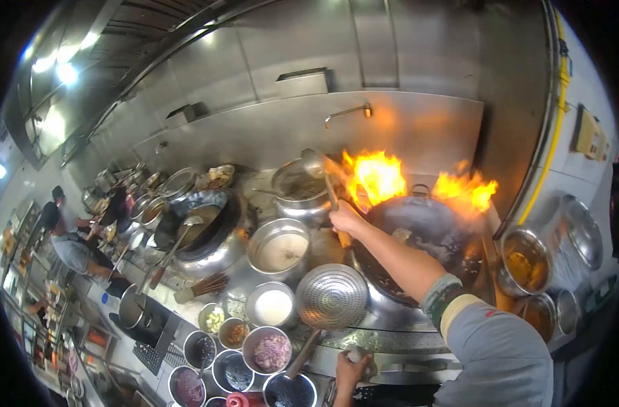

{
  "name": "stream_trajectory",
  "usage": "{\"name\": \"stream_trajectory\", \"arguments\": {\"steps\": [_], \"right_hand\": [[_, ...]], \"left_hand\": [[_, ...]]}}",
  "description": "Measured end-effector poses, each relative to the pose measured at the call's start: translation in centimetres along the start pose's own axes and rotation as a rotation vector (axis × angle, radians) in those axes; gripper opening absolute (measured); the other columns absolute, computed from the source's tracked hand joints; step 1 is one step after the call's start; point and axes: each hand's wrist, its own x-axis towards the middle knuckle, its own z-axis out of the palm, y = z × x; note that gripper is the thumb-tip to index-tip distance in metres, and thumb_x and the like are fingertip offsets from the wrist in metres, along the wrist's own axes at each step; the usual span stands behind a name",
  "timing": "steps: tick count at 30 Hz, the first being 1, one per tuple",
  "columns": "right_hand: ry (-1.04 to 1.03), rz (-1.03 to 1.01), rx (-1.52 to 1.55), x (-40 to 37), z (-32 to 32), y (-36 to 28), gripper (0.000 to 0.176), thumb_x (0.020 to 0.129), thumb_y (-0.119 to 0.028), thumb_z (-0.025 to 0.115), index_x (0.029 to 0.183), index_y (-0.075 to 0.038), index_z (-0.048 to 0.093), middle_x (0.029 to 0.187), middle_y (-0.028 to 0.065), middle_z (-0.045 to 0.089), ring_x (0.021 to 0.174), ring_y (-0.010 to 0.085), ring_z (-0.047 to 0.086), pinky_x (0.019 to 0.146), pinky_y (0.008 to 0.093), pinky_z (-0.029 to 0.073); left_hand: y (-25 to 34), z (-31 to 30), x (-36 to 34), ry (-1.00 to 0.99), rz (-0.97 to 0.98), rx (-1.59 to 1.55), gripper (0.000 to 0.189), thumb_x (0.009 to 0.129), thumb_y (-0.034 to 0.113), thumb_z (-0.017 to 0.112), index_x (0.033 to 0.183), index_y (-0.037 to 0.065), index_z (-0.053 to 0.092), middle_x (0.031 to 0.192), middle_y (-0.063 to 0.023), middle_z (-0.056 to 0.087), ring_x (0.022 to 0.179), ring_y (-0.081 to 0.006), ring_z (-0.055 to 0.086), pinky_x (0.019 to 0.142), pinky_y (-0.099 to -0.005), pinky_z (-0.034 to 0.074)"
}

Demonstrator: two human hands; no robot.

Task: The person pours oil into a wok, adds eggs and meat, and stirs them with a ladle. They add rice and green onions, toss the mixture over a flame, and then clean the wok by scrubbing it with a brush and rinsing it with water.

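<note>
My right hand is closed around the wooden handle of a ladle. The ladle's metal bowl is over the rim of a steel pot at the back. My forearm crosses above a large dark wok with some food and steam in it. Tall flames rise behind the wok. Low at the counter's front edge, my left hand has its fingers curled about a small pale rounded thing, too indistinct to name. Left of the wok lies a perforated skimmer, its handle slanting toward the front bowls.
A pot of whitish liquid and a bowl of white contents stand left of the skimmer. Chopped onion fills another bowl. A second wok is farther left. Co-workers stand at far left. Steel pots are at right.
</note>
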Motion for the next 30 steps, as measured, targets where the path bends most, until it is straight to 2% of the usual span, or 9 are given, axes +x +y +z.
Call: {"name": "stream_trajectory", "arguments": {"steps": [2, 6, 9, 16, 18, 20, 24, 28, 30], "right_hand": [[-0.014, -0.01, -0.344, 1.8, 0.5, -1.3, 0.037, 0.08, -0.009, 0.051, 0.112, 0.01, 0.048, 0.078, 0.0185, 0.061, 0.054, 0.0231, 0.059, 0.049, 0.0367, 0.048], [-0.169, 0.003, -0.217, 7.0, 1.1, 1.0, 0.013, 0.081, -0.006, 0.051, 0.081, 0.005, 0.057, 0.068, 0.0123, 0.06, 0.052, 0.0205, 0.058, 0.047, 0.0318, 0.047], [-0.58, 0.517, 1.422, 7.9, -1.1, 1.2, 0.013, 0.073, -0.001, 0.056, 0.065, -0.008, 0.049, 0.059, 0.0033, 0.051, 0.053, 0.0156, 0.052, 0.049, 0.0253, 0.044], [-0.788, 0.423, 1.869, 1.0, -6.7, -4.1, 0.01, 0.074, 0.003, 0.053, 0.07, -0.005, 0.047, 0.063, 0.0029, 0.048, 0.058, 0.0139, 0.052, 0.053, 0.0241, 0.047], [-0.865, 0.423, 1.864, -3.0, -9.2, -5.8, 0.01, 0.074, 0.003, 0.05, 0.076, -0.005, 0.047, 0.064, 0.0024, 0.048, 0.06, 0.0135, 0.053, 0.055, 0.0255, 0.049], [-0.811, 0.41, 1.869, -7.8, -11.3, -7.1, 0.008, 0.075, 0.002, 0.049, 0.074, -0.005, 0.047, 0.064, 0.0021, 0.048, 0.06, 0.0135, 0.053, 0.055, 0.0257, 0.049], [-0.492, 0.38, 1.896, -17.5, -14.4, -8.1, 0.011, 0.085, -0.004, 0.044, 0.074, -0.005, 0.044, 0.063, 0.0025, 0.046, 0.053, 0.0116, 0.051, 0.05, 0.0242, 0.044], [-0.349, 0.258, 1.63, -22.3, -15.5, -3.6, 0.014, 0.069, 0.005, 0.058, 0.073, -0.004, 0.048, 0.065, 0.006, 0.051, 0.06, 0.0174, 0.055, 0.054, 0.0254, 0.046], [0.068, 0.312, 1.555, -24.2, -14.2, -2.1, 0.009, 0.073, 0.002, 0.057, 0.073, -0.005, 0.051, 0.069, 0.0072, 0.053, 0.058, 0.0191, 0.055, 0.056, 0.0276, 0.047]], "left_hand": [[0.4, -0.2, -0.7, -0.019, -0.057, 0.068, 0.081, 0.06, 0.05, 0.08, 0.113, -0.004, 0.052, 0.098, -0.025, 0.063, 0.09, -0.0352, 0.063, 0.079, -0.0395, 0.049], [2.3, -1.2, -2.2, 0.024, -0.024, 0.166, 0.077, 0.06, 0.051, 0.079, 0.114, 0.002, 0.054, 0.097, -0.0208, 0.065, 0.092, -0.0346, 0.063, 0.078, -0.0398, 0.05], [1.9, -1.3, -1.8, -0.006, -0.033, 0.176, 0.077, 0.061, 0.051, 0.078, 0.116, 0.002, 0.054, 0.098, -0.0191, 0.066, 0.094, -0.0344, 0.063, 0.08, -0.041, 0.049], [2.4, -2.1, -1.9, 0.037, 0.029, 0.236, 0.077, 0.06, 0.048, 0.08, 0.115, 0.001, 0.054, 0.098, -0.0194, 0.065, 0.096, -0.0367, 0.061, 0.083, -0.0421, 0.048], [3.1, -2.6, -1.9, 0.026, 0.15, 0.318, 0.074, 0.062, 0.044, 0.081, 0.114, -0.001, 0.054, 0.103, -0.0216, 0.061, 0.098, -0.0385, 0.058, 0.086, -0.0426, 0.045], [5.8, -3.4, -3.2, 0.271, 0.599, 0.189, 0.068, 0.068, 0.037, 0.079, 0.116, -0.003, 0.053, 0.108, -0.0228, 0.057, 0.1, -0.0381, 0.055, 0.088, -0.0423, 0.043], [14.0, -3.8, -4.4, -0.024, 0.692, -0.325, 0.049, 0.086, 0.031, 0.064, 0.12, -0.002, 0.052, 0.11, -0.0177, 0.056, 0.102, -0.0275, 0.054, 0.087, -0.0382, 0.043], [22.1, -2.2, -2.7, -0.631, 0.056, -0.979, 0.054, 0.094, 0.049, 0.044, 0.115, 0.0, 0.054, 0.109, -0.0117, 0.057, 0.101, -0.0237, 0.055, 0.086, -0.0346, 0.043], [24.5, -1.1, -0.8, -1.011, -0.152, -1.129, 0.053, 0.094, 0.05, 0.043, 0.115, 0.003, 0.052, 0.111, -0.0112, 0.057, 0.104, -0.0239, 0.055, 0.087, -0.0383, 0.043]]}}
